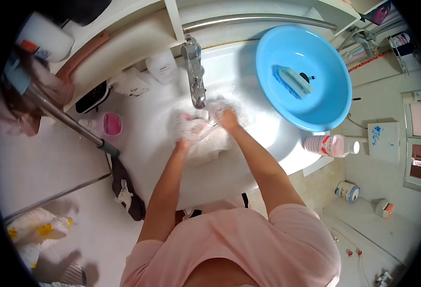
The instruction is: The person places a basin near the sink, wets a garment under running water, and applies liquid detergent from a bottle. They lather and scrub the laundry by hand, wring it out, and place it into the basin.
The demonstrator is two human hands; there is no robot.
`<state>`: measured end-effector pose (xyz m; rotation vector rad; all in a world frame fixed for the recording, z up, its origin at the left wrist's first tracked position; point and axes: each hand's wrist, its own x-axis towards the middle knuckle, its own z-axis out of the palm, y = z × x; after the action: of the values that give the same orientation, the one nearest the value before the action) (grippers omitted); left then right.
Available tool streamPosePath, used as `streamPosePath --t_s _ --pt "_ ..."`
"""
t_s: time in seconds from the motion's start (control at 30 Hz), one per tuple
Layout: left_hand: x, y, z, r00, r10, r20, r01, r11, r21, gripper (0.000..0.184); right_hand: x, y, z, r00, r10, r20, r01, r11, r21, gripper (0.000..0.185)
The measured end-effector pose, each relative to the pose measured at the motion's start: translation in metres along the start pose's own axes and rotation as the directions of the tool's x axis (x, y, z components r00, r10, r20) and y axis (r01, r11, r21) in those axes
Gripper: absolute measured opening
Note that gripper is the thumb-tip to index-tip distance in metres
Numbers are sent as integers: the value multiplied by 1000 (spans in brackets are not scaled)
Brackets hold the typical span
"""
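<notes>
Both hands are down in the white sink (167, 184), under the chrome faucet (194, 71), and soap suds cover much of them. A wet, foamy white cloth (210, 143) lies bunched between and below them. My left hand (190, 133) is closed around part of the cloth, its fingers partly hidden by foam. Close by on the right, my right hand (227, 118) also grips the cloth, with suds over its fingertips. What kind of garment or towel the cloth is cannot be made out.
A blue basin (325, 112) holding a scrub brush (294, 82) stands on the sink's right side. Near it lies a clear bottle with a white cap (335, 145). A white bottle (161, 68) and a pink soap dish (112, 124) are on the left. A metal rail (69, 115) crosses there.
</notes>
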<state>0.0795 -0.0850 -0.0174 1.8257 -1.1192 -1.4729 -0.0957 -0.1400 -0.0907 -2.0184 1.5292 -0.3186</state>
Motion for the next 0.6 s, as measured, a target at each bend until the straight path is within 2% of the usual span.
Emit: streamPosePath --t_s 0.03,0.07,0.13,0.17,0.23,0.27,0.33,0.37,0.4,0.43,0.47,0.5,0.53,0.6 --pt "-21 8 -5 966 31 -258 0 993 122 53 -8 -1 -19 998 -50 -41 51 998 47 42" --pt "-43 9 -12 866 100 -489 24 971 240 53 -18 1 -32 992 -95 -82 103 990 95 47" --pt "-66 -13 -31 900 44 -433 15 991 133 63 -30 13 -49 966 -176 -191 174 984 -29 53" --pt "-71 -22 -38 916 21 -401 11 997 77 68 -35 12 -69 986 -137 -90 137 991 -10 56" --pt "-71 -39 -42 905 248 -346 -155 949 276 81 -42 5 -113 992 -53 113 52 999 11 62" --pt "-72 -43 -42 886 354 -300 -235 900 368 88 -43 17 -110 993 -90 79 91 996 -3 66" --pt "-67 -26 -36 960 265 -87 -150 753 640 99 -43 42 -87 986 -165 18 165 986 -36 73" --pt "-63 -16 -29 981 194 8 -133 642 755 104 -48 43 -78 937 -144 319 69 969 236 81" --pt "-59 -25 -12 970 243 -28 -122 579 806 99 -49 34 -57 911 -68 407 55 998 44 85" --pt "-53 -50 14 954 294 -60 -105 516 850 95 -69 -1 -63 888 -25 459 -6 998 66 87" --pt "-47 -70 27 942 325 -77 -111 521 847 92 -85 -20 -52 828 0 561 -28 999 41 80" --pt "-42 -91 40 930 357 -93 -116 524 843 89 -105 -37 -34 861 40 506 57 983 -174 78" --pt "-35 -108 43 923 372 -98 -153 588 795 89 -125 -54 -16 890 80 449 114 915 -388 75" --pt "-22 -136 47 912 395 -111 -222 702 677 87 -121 -42 9 902 37 429 111 943 -315 61"
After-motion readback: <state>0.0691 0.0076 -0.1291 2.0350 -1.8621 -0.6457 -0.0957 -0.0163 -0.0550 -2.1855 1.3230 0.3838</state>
